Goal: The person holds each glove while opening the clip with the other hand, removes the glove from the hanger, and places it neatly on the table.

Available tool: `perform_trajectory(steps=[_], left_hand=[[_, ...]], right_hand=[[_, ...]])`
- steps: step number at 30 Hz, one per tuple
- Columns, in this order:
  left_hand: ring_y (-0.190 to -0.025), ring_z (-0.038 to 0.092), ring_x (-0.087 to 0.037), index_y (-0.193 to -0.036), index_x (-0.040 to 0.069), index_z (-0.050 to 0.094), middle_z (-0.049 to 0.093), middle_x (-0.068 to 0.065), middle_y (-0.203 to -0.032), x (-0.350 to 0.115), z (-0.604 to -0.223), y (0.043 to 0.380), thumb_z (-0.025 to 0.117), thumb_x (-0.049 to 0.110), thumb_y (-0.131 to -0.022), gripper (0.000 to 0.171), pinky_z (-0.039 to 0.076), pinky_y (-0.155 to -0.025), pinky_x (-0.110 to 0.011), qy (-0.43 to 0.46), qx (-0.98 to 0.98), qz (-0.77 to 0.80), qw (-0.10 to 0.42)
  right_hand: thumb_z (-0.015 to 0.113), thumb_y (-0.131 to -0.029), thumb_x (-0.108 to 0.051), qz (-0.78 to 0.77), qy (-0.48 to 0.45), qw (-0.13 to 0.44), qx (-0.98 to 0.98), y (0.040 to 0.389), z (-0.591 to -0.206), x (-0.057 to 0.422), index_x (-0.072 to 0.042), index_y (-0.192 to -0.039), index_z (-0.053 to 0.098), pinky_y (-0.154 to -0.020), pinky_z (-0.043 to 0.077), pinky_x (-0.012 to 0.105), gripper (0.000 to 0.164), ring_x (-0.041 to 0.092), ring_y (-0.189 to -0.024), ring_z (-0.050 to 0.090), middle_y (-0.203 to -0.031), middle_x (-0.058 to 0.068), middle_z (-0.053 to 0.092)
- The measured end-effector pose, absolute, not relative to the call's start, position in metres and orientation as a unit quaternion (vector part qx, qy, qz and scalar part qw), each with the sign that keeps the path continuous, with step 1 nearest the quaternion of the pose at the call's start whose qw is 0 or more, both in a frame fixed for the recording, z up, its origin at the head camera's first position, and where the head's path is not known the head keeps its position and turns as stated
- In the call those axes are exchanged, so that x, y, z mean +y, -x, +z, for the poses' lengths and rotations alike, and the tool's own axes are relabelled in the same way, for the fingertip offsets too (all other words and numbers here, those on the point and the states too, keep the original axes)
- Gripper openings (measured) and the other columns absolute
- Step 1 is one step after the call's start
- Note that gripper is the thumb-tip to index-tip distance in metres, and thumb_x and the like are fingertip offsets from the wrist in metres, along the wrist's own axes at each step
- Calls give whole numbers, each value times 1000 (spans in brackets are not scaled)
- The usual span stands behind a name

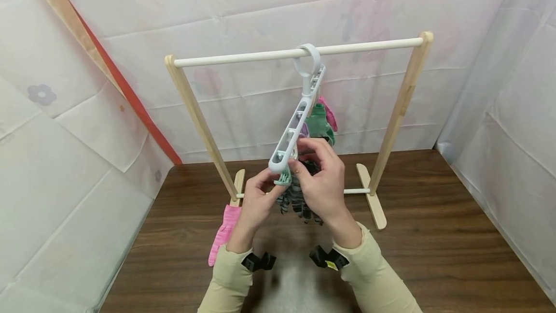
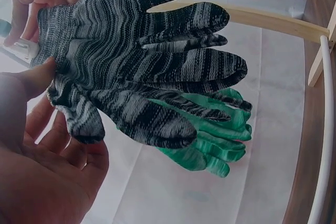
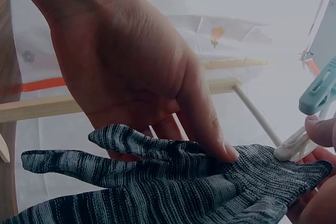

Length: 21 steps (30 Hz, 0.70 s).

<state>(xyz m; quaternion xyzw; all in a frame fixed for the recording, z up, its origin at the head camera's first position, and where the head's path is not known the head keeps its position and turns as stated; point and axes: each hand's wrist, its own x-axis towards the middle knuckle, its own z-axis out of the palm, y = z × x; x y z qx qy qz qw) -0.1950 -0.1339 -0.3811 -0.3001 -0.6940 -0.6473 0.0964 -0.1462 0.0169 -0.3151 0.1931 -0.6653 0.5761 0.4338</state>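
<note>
A black-and-grey striped knit glove [image 2: 110, 40] hangs under a white hanger [image 1: 299, 120] with clips along its bar. My left hand [image 1: 258, 202] pinches the glove near its cuff, thumb in front and fingers behind, as both wrist views show. My right hand [image 1: 326, 182] pinches a white clip [image 3: 294, 148] at the cuff's upper edge. Whether that clip bites the fabric I cannot tell. Close to my fingertips, a teal clip [image 3: 317, 90] is at the hanger's near end. Green gloves [image 2: 210, 145] hang farther back.
The hanger's ring loops over the white rod [image 1: 369, 46] of a wooden rack [image 1: 401, 100]. Something pink [image 1: 327, 115] hangs at the hanger's far end. A pink knit piece [image 1: 225, 233] lies on the brown table [image 1: 434, 255], left of my left wrist.
</note>
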Motion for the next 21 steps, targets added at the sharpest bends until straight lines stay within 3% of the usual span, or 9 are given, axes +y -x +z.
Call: perform_trajectory(steps=[9, 21], left_hand=[[-88, 64, -16, -109, -5, 70, 69, -15, -96, -133, -378, 193, 71, 1, -90, 20, 53, -75, -27, 291, -696, -650, 93], [-81, 62, -13, -95, -6, 68, 68, -11, -93, -133, -381, 191, 70, 0, -91, 8, 51, -71, -25, 290, -691, -655, 96]], right_hand=[[76, -83, 8, 586, -204, 420, -663, 147, -314, 17, 4, -113, 65, -81, 55, 34, 32, 25, -94, 63, -105, 11, 64], [73, -83, 13, 594, -213, 414, -656, 146, -314, 18, 7, -112, 63, -80, 55, 32, 32, 24, -92, 63, -104, 14, 62]])
